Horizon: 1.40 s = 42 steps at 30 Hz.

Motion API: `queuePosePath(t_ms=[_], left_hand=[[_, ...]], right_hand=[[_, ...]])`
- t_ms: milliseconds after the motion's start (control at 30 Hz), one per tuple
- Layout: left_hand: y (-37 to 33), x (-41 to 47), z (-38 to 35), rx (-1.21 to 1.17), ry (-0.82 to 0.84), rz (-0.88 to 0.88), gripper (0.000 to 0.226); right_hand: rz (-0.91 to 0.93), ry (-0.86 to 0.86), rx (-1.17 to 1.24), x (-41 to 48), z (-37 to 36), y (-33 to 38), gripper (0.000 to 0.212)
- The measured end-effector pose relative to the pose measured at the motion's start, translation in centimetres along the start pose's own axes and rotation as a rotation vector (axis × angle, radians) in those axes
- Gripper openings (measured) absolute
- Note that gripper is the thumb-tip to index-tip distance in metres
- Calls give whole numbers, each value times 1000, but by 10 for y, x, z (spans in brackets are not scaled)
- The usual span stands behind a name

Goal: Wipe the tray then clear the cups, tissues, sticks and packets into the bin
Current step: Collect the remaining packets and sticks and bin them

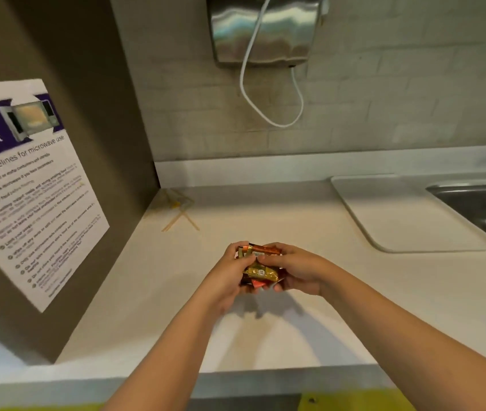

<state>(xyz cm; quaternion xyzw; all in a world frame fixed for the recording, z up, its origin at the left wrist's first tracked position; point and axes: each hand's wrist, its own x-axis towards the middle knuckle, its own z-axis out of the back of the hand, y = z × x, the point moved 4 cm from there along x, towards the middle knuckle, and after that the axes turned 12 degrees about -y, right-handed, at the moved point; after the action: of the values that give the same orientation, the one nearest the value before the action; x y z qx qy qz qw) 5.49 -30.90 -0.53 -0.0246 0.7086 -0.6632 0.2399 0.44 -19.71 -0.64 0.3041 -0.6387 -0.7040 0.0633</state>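
Observation:
A bunch of gold and orange packets (259, 269) is held above the middle of the white counter. My left hand (227, 277) grips the bunch from the left and my right hand (298, 271) grips it from the right, fingers curled round it. Thin wooden sticks (180, 221) lie crossed on the counter near the back left corner. The white tray (408, 215) lies flat at the right, bare on top. No cups, tissues or bin are in view.
A brown cabinet side with a microwave notice (28, 185) walls off the left. A steel sink (485, 206) sits at the far right beside the tray. A steel dispenser (262, 28) with a white cable hangs on the tiled wall. The counter's front edge (236, 378) runs below my arms.

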Motion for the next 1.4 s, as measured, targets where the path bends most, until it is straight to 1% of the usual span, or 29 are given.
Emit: queuePosePath(t_ms=[67,167,300,500,633,767,867,1000,1100,1167,1233,1300,1400], left_hand=[[3,-12,-10,13,36,5,32],[5,-34,-31,41,111,13,32],[7,-52,-57,60,195,-9,29],[26,-86,-120,104,313,-10,26],[53,-118,-186,142,414,13,23],[93,-153,-247,214,506,55,25],[131,-174,-290,243,537,149,23],[184,-187,-328,251,513,280,26],[221,-188,-338,284,434,341,25],[244,-187,-343,303,370,400,24],[262,-185,-347,309,319,459,16],[274,-183,-348,324,281,506,7],[288,-174,-350,378,264,529,7]], right_hand=[[-7,-29,6,-18,7,-5,23],[-5,-82,31,-45,27,-13,29],[-8,-98,3,-72,53,-18,30],[-32,-154,49,-125,110,-45,34],[-67,-220,102,-174,167,-82,30],[-141,-220,125,-224,219,-128,37],[-223,-216,164,-259,256,-167,42],[-338,-292,163,-281,289,-223,37],[-441,-335,171,-279,299,-264,36],[-493,-338,172,-277,301,-285,29],[-525,-367,168,-273,303,-301,22],[-561,-430,157,-269,306,-313,19],[-594,-544,90,-264,315,-325,17]])
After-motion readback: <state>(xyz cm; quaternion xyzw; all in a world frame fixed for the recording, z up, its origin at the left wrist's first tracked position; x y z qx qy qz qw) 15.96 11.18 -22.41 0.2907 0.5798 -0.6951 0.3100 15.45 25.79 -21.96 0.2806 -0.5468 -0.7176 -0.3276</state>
